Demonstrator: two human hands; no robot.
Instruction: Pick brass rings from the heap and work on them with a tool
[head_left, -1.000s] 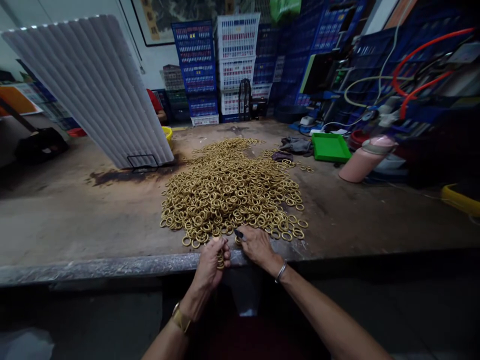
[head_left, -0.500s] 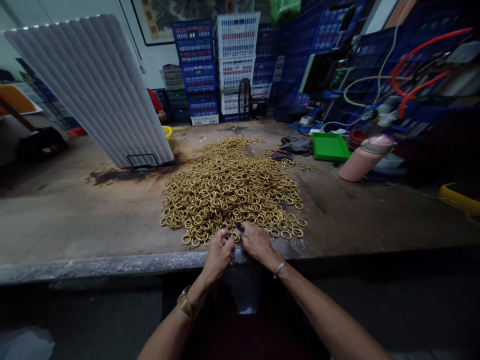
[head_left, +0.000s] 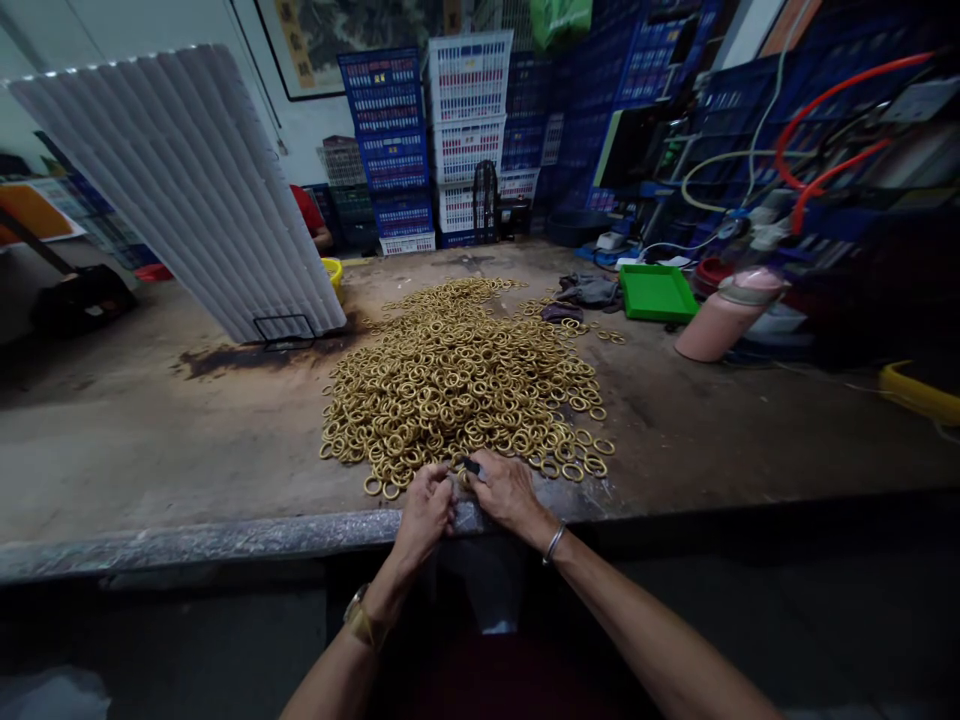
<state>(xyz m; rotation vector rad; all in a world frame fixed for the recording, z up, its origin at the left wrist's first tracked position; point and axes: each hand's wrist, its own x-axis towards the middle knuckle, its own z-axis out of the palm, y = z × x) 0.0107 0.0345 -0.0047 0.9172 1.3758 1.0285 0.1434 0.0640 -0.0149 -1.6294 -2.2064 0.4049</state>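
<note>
My left hand [head_left: 429, 508] is closed at the front edge of the table, its fingertips pinching a gold-coloured ring [head_left: 463, 478], partly covered by fingers. Close beside it, my right hand [head_left: 510, 492] grips a small tool with a dark end [head_left: 472, 466]; its kind I cannot make out. The dark end points toward the left fingertips and lies by the ring. Directly beyond both hands spreads a large heap of gold-coloured rings [head_left: 457, 380], some lying loose around its near edge.
A tall ribbed white panel [head_left: 202, 190] stands in a black wire holder on the left. To the right are dark cloths [head_left: 591, 290], a green tray [head_left: 658, 293] and a pink bottle [head_left: 724, 320]. Stacked crates [head_left: 466, 80] line the back. Part of another person [head_left: 309, 212] shows behind the panel.
Both hands have shifted slightly left and come closer together. The dark end of the tool has moved left, nearer the left fingertips. The heap looks the same.
</note>
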